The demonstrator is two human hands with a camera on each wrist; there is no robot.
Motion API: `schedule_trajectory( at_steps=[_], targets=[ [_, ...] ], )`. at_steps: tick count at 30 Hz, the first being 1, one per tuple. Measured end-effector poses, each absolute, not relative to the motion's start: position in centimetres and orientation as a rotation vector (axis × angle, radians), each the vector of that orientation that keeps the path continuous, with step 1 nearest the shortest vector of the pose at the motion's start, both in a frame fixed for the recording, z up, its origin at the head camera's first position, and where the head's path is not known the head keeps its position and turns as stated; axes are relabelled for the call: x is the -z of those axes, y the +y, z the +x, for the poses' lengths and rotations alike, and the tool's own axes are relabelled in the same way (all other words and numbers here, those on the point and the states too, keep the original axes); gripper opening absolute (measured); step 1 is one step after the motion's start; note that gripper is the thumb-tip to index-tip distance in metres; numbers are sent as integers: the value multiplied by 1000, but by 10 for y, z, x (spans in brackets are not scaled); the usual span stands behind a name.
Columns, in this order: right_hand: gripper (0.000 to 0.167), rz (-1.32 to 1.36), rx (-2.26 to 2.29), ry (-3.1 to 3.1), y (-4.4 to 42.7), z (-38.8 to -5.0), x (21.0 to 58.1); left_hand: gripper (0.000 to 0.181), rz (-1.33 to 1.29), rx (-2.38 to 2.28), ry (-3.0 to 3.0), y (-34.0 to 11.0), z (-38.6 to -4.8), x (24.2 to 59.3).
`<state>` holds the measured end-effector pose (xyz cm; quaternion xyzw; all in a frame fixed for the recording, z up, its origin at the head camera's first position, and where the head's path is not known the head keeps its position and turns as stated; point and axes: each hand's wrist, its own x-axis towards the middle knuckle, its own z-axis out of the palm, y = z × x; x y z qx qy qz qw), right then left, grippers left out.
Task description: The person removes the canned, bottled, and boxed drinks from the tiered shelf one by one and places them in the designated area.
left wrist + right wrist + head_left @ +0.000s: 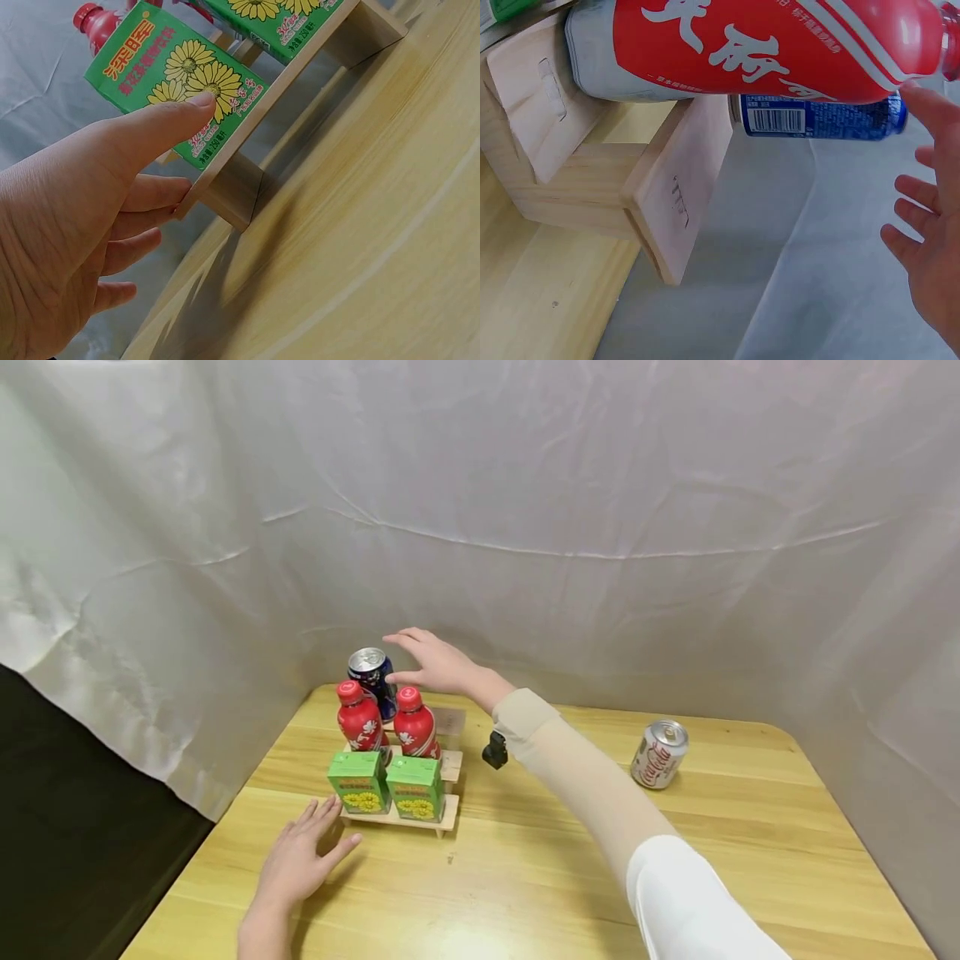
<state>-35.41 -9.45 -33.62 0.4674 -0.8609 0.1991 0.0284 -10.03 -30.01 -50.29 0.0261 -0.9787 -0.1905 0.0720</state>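
Observation:
A three-step wooden rack [450, 810] holds drinks. On its top step stands a dark blue can [366, 673]; the middle step bears two red bottles [415, 728] with red caps, and the front step two green drink cartons [417, 788] with yellow flowers. My right hand [437, 665] hovers beside the blue can, thumb and fingers spread, holding nothing. In the right wrist view a red bottle [780, 45] partly hides the blue can [847, 116]. My left hand [294, 860] is at the rack's front left corner, thumb apart, fingertips at the step's end [196, 196].
A silver Coca-Cola can [660, 755] stands on the right part of the wooden table [540, 877]. Pale cloth [570, 610] hangs behind and at the sides. A small black device [495, 750] shows at the right wrist. The top step's right end [686, 202] bears nothing.

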Motion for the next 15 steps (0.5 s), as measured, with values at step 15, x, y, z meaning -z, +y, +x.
schedule_trajectory(
  at_steps=[15],
  targets=[
    [75,1552,-638,-2691,-112,-359,340,78,78,605,-2933,-297,-105,508]
  ],
)
